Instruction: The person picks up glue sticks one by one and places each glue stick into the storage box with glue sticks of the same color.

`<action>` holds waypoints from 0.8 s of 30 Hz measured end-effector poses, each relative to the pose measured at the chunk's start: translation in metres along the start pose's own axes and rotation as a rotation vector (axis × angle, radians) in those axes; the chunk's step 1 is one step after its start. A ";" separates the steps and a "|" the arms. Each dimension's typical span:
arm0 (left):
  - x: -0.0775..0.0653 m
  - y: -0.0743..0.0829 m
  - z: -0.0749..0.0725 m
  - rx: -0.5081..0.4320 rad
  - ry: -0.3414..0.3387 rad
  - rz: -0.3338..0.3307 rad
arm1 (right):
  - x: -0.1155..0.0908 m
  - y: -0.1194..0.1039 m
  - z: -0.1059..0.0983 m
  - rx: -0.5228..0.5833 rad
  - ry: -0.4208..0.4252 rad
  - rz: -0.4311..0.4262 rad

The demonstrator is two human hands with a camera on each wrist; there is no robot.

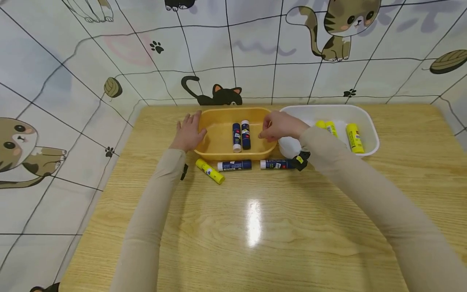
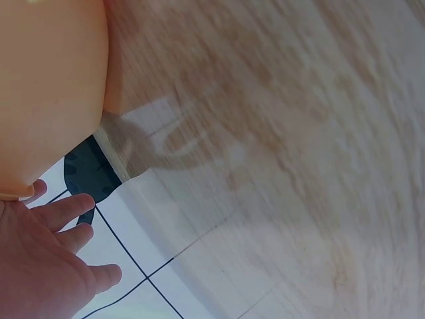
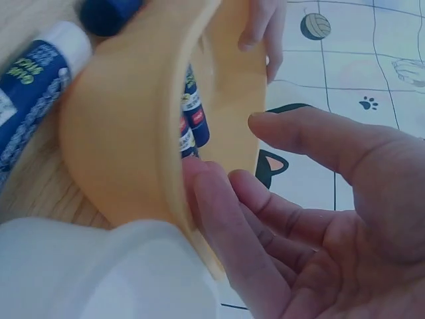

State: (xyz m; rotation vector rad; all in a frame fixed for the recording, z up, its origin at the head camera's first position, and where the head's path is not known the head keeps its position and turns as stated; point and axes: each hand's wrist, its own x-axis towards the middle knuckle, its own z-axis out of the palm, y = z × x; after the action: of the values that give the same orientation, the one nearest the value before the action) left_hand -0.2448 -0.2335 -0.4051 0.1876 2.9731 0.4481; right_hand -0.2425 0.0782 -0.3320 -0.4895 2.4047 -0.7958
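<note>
Orange tray (image 1: 216, 136) as landmark. Left hand (image 1: 189, 133) at its left rim, fingers spread wide, holding nothing. Right hand (image 1: 282, 125) over its right rim, fingers loosely bent, thumb well apart from them, grip empty. Inside the tray: two blue glue sticks (image 1: 246, 136), side by side. Just in front of it: yellow glue stick (image 1: 210, 171), slanted; capped blue stick (image 1: 234, 165); second blue stick (image 1: 276, 164). Right of it: white tray (image 1: 373, 136) with yellow sticks (image 1: 355, 138)
</note>
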 end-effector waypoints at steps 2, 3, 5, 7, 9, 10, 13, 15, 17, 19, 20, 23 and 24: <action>0.000 0.000 0.000 -0.005 -0.001 0.001 | -0.003 0.001 0.001 -0.002 0.010 -0.011; 0.000 0.000 -0.001 -0.007 -0.001 0.002 | -0.004 0.002 0.002 -0.007 0.018 -0.017; 0.000 0.000 -0.001 -0.012 -0.003 0.004 | -0.006 0.002 0.004 -0.012 0.032 -0.027; 0.000 0.000 -0.001 -0.016 -0.004 0.005 | -0.009 0.003 0.006 -0.016 0.047 -0.047; 0.000 0.000 -0.001 -0.015 -0.005 0.002 | -0.012 0.005 0.009 -0.015 0.070 -0.078; 0.000 0.000 -0.001 -0.017 -0.004 0.001 | -0.014 0.006 0.010 -0.011 0.087 -0.092; 0.000 -0.001 0.000 -0.019 -0.002 -0.001 | -0.020 0.011 0.014 -0.011 0.158 -0.135; 0.001 -0.001 0.000 -0.020 -0.001 0.002 | -0.025 0.014 0.017 -0.013 0.197 -0.145; 0.001 -0.002 0.000 -0.018 0.001 0.004 | -0.029 0.016 0.019 -0.023 0.216 -0.144; 0.001 -0.002 0.000 -0.014 0.003 0.004 | -0.032 0.017 0.020 -0.028 0.221 -0.148; 0.001 -0.003 0.000 -0.012 0.004 0.004 | -0.034 0.018 0.021 -0.030 0.222 -0.155; 0.000 -0.002 -0.001 -0.012 0.004 0.004 | -0.038 0.017 0.023 -0.050 0.227 -0.157; 0.000 -0.002 -0.001 -0.012 0.004 0.004 | -0.040 0.018 0.024 -0.056 0.223 -0.157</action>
State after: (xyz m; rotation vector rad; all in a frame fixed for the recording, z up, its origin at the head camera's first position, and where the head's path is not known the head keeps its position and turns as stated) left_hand -0.2452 -0.2357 -0.4044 0.1914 2.9741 0.4671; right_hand -0.1995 0.1005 -0.3441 -0.6485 2.6243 -0.8939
